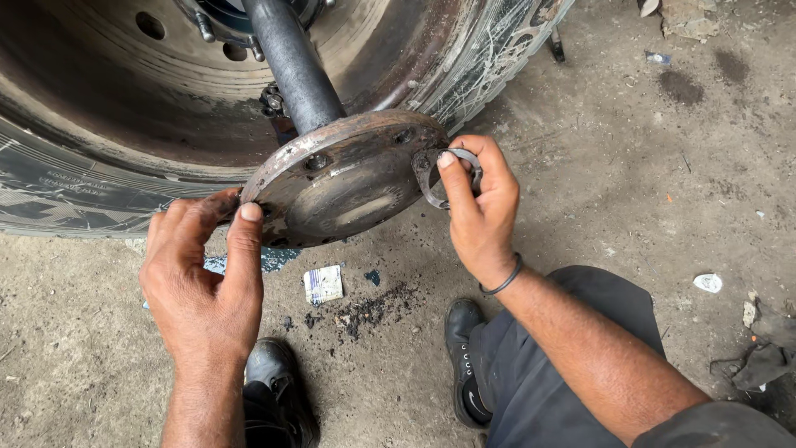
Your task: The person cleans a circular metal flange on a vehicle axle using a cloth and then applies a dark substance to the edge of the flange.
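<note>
A rusty round flange [344,178] at the end of a dark axle shaft [292,62] juts out from the hub of a large truck wheel [124,108], its face worn, greasy and ringed with bolt holes. At its right edge sits a thin grey metal ring [452,178], which looks like a gasket or clip, though its exact kind is hard to make out. The right hand [481,211] pinches that ring between thumb and fingers against the flange rim, wrist bent upward, a dark band around it. The left hand [203,278] rests on the flange's lower left edge, thumb pointing up and fingertips curled behind the rim, where they are hidden, so how firmly they hold cannot be told. The shaft's upper end and most of the wheel and tyre [50,191] are cut off by the frame. Below, on the dirt floor [597,166], are two black shoes [464,357], grey trouser legs, a scrap of paper [322,284] and dark grit.
</note>
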